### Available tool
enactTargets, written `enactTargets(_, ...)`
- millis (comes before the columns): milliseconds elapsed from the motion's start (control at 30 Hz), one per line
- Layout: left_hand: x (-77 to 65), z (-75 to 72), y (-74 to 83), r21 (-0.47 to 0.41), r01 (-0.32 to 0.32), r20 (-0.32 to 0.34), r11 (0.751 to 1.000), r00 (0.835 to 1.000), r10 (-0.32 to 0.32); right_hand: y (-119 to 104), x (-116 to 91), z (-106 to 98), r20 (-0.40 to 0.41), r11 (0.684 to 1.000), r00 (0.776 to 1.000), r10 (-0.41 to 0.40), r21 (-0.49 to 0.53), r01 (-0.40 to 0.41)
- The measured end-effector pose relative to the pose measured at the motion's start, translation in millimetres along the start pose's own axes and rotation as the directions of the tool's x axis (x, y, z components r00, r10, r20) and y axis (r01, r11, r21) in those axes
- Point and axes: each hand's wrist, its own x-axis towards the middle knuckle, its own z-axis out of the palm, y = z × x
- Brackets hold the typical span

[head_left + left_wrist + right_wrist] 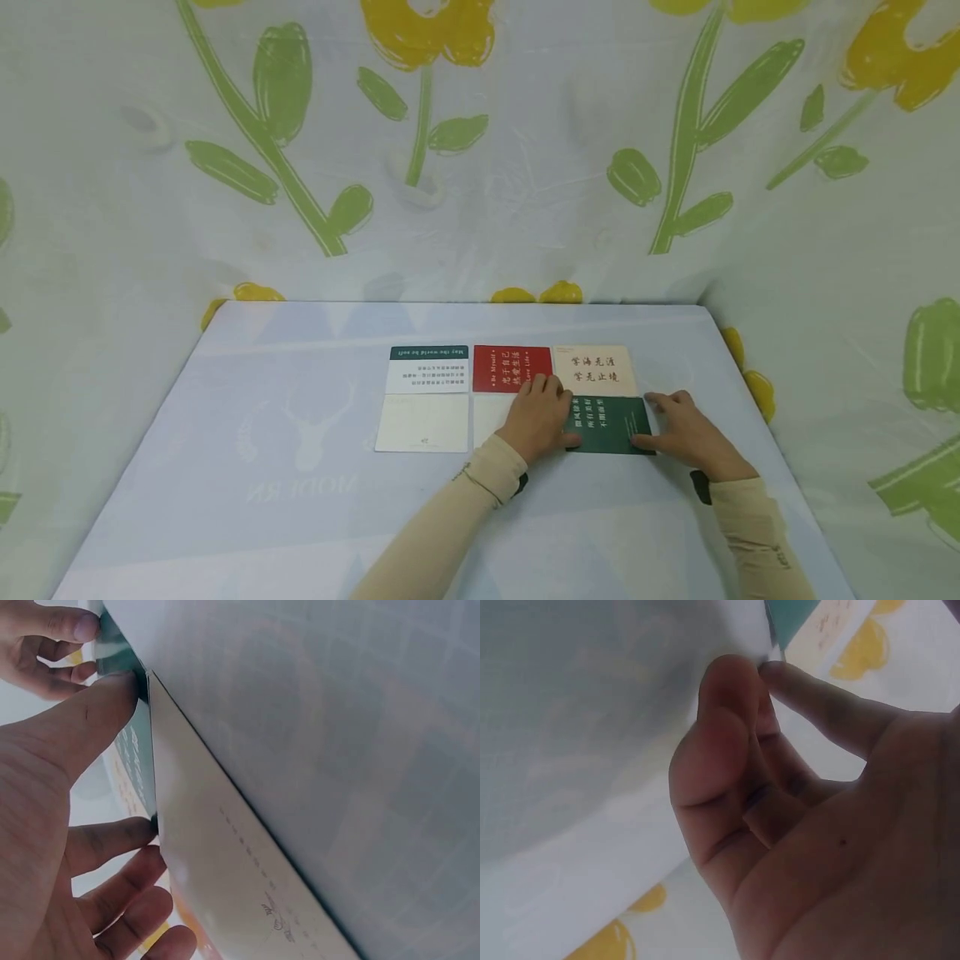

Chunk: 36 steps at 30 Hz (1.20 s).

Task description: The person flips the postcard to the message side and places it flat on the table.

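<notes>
A dark green card (600, 425) with white writing lies flat at the right end of the front row. My left hand (538, 417) touches its left edge, thumb near the front corner and index finger farther back. At the right edge, my right hand (686, 429) has thumb and fingertips against the card, the fingers bent in the right wrist view. Partly under my left hand is a whitish card (487, 417), whose pale face (217, 825) shows in the left wrist view. Behind lie a red card (498, 367) and a cream card (595, 371) with dark writing.
To the left are a green-and-white card (427, 375) and, in front of it, a plain white card (422, 421). All lie in two rows on a pale printed table (262, 517). Flower-patterned cloth (510, 208) walls in the back and sides.
</notes>
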Motion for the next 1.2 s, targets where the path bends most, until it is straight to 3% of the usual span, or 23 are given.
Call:
enactTargets(767, -2.7, 0.7, -0.4, -0.008, -0.006, -0.03, 1.0, 1.0, 0.006, 3.2, -0.9, 7.9, -0.025, 0.997, 0.999, 0.032, 0.065, -0.031)
enactTargets(1033, -2.3, -0.2, -4.5, -0.059, -0.005, -0.069, 0.998, 0.998, 0.001, 4.9, -2.8, 8.9, -0.043, 0.992, 0.999, 0.009, 0.123, -0.004)
enactTargets(1200, -2.2, -4.7, -9.2, -0.114, 0.03, -0.066, 0.993, 0.997, -0.038, 5.6, -4.8, 7.7, -0.045, 0.987, 0.999, 0.008, 0.16, -0.001)
